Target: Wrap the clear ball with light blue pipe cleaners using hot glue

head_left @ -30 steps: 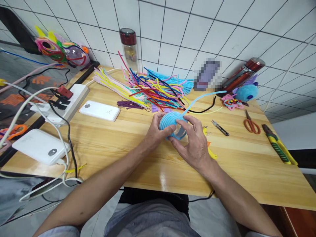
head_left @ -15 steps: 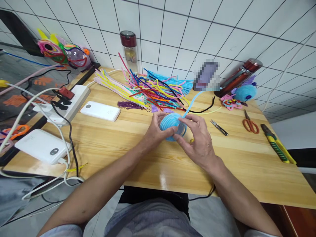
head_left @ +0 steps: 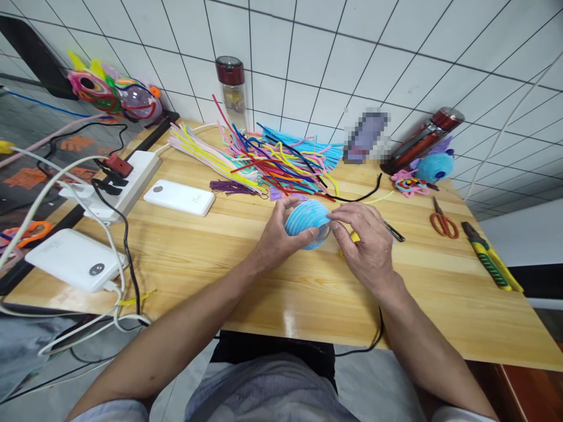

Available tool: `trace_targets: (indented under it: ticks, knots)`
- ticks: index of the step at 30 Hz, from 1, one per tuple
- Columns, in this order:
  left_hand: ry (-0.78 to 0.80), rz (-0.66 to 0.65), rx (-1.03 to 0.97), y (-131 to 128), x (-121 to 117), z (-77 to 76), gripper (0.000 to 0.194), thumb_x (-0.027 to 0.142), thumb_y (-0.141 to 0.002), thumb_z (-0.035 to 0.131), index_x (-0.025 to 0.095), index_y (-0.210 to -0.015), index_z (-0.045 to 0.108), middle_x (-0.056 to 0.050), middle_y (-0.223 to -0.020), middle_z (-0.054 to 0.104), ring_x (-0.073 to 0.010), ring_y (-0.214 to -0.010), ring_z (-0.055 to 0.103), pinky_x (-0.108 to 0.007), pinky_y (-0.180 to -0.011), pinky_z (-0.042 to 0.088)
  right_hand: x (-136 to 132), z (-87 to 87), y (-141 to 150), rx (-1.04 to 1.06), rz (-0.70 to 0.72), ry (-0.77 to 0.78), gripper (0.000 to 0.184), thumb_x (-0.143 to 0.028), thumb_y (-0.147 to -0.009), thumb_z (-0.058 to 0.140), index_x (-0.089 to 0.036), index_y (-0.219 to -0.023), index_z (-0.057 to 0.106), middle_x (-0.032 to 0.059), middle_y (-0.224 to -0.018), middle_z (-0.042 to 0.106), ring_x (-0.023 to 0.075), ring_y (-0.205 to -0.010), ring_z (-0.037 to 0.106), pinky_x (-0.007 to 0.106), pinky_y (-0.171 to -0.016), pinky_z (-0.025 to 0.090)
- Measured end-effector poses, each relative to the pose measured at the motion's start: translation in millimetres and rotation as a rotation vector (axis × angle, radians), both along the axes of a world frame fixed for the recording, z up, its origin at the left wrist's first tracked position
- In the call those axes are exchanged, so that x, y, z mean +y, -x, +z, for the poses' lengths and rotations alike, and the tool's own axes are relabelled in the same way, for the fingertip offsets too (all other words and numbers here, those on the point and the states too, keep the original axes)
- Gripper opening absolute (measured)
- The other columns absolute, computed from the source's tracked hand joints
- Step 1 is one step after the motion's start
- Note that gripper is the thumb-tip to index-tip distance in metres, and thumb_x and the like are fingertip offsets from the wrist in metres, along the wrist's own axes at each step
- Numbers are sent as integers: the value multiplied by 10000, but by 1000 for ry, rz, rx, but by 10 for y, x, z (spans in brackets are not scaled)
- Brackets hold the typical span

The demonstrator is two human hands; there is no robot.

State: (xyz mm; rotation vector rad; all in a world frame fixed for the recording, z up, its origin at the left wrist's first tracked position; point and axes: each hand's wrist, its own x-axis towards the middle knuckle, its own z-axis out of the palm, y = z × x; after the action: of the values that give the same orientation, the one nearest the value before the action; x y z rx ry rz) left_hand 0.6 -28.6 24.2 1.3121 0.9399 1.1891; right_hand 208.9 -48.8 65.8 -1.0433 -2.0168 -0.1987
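A clear ball (head_left: 324, 234) is partly wrapped in coils of light blue pipe cleaner (head_left: 305, 215). My left hand (head_left: 284, 231) is closed round the ball's left side, its thumb lying across the front of the coils. At the ball's right edge, the thumb and forefinger of my right hand (head_left: 365, 240) pinch the pipe cleaner; its loose end is mostly hidden by the hand. Bare clear surface shows on the ball's lower right. Something small and yellow (head_left: 354, 236) shows behind my right fingers.
Behind the ball lies a heap of coloured pipe cleaners (head_left: 285, 161). To the right are thread snips (head_left: 396, 232), scissors (head_left: 444, 224), pliers (head_left: 490, 258) and a blue fuzzy ball figure (head_left: 434, 167). Power banks (head_left: 179, 197) and a cabled power strip (head_left: 132, 181) occupy the left.
My right hand has moved slightly right and turned. The pipe cleaner strand that stuck up beyond the ball is now drawn down to the right fingers. My left hand stays round the ball.
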Motion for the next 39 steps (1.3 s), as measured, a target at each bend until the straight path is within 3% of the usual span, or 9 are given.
trace_targets:
  ticks: [5,13,21,31,39]
  knots:
    - [-20,-7,16,-2,-1,19,839,537,-775,879,222,-1455,502,-158,-1516,640,-357,-1409,619,-514,-1186,514,-25,28,42,37,-13,2,115,-151,-1026,721,-251,-1073,750,52,-970,845,244,-920,806,409,-847,616]
    - [25,-96,-55,-1,-13,25,881,676,-805,854,216,-1467,499,-177,-1591,597,-369,-1439,605,-519,-1200,508,-32,68,68,106,-4,23,128,-133,-983,707,-254,-983,749,46,-917,792,222,-863,768,377,-779,618]
    - [43,-126,-89,19,10,34,894,714,-784,861,214,-1449,535,-175,-1567,614,-391,-1459,587,-548,-1237,471,-49,94,54,162,-2,150,106,-160,-972,707,-259,-952,742,24,-899,783,210,-855,756,371,-798,614]
    - [129,-207,-210,26,33,-124,698,690,-947,714,269,-1484,571,-111,-1644,594,-354,-1572,520,-496,-1247,475,-44,118,62,227,-29,276,93,-232,-967,726,-268,-882,736,25,-873,792,226,-822,739,402,-800,611]
    - [93,-156,-112,11,4,33,901,670,-765,903,215,-1454,541,-177,-1589,613,-393,-1506,572,-545,-1235,489,-50,128,85,227,-26,260,116,-218,-963,734,-269,-861,713,16,-858,770,222,-815,722,396,-794,601]
